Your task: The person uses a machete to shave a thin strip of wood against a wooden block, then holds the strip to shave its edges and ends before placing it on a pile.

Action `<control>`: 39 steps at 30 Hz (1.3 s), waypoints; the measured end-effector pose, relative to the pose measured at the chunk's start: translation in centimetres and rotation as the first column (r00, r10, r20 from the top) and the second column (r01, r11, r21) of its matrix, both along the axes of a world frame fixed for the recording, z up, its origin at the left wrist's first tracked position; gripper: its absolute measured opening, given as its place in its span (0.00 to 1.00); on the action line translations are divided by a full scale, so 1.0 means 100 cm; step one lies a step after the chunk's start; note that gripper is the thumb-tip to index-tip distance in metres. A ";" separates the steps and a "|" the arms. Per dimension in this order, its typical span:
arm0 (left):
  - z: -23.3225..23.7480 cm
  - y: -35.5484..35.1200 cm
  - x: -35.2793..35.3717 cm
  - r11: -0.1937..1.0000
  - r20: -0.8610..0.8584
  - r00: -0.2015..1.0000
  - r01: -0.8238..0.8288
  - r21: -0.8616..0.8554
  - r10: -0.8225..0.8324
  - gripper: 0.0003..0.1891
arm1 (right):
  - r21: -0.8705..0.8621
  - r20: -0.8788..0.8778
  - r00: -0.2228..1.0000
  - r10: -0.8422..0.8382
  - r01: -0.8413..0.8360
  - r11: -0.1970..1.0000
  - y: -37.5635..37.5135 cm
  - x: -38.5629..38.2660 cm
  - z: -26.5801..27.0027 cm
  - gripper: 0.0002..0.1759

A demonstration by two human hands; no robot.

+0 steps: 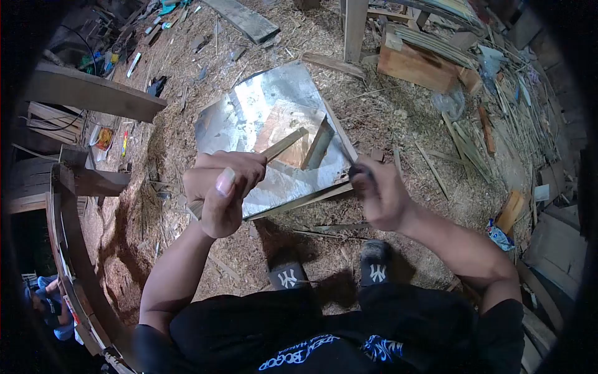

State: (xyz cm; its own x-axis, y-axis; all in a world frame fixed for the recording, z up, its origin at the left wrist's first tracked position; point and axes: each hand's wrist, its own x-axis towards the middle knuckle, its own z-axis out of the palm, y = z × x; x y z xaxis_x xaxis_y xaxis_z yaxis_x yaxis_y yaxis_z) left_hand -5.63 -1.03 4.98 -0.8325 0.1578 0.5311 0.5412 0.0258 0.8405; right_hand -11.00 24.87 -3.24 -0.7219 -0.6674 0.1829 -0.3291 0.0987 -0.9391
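My left hand [221, 190] is closed around a narrow wooden strip [285, 144], which points up and right over the metal-faced panel. My right hand [385, 196] curls its fingers at the panel's right corner, around a dark rounded object [360, 171] whose kind I cannot make out. Between my hands, the square panel [249, 103] with a shiny metal face lies tilted toward me. On it rest a flat light-brown wooden board [274, 118] and a thin, upright-edged piece [318, 144], near the strip's far end.
Wood shavings [398, 124] cover the floor around my feet. A plank [243, 19] lies at the back, and a wooden block [417, 65] stands back right. Beams [93, 90] and a curved wooden frame [65, 230] are on the left. Another person [55, 305] shows at lower left.
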 end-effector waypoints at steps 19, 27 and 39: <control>0.001 -0.001 0.000 1.000 0.057 0.998 -0.005 0.027 0.003 0.28 | 0.303 0.103 0.994 -0.037 0.004 0.953 -0.002 -0.003 0.002 0.38; -0.004 -0.003 0.005 0.991 0.139 0.989 -0.073 0.113 0.057 0.30 | 0.106 0.016 1.000 0.013 -0.015 0.994 -0.006 0.002 -0.014 0.36; 0.001 -0.003 0.004 0.985 0.263 0.964 -0.071 0.159 0.027 0.30 | -0.058 0.042 0.997 -0.057 0.059 0.997 -0.002 0.003 -0.009 0.36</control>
State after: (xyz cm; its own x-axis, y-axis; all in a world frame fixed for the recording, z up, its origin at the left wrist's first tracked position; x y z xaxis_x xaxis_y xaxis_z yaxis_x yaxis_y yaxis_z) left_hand -5.18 -1.36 5.05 -0.9494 0.0416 0.3114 0.3058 -0.1044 0.9464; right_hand -10.74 24.71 -4.14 -0.7668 -0.6128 0.1910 -0.2865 0.0604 -0.9562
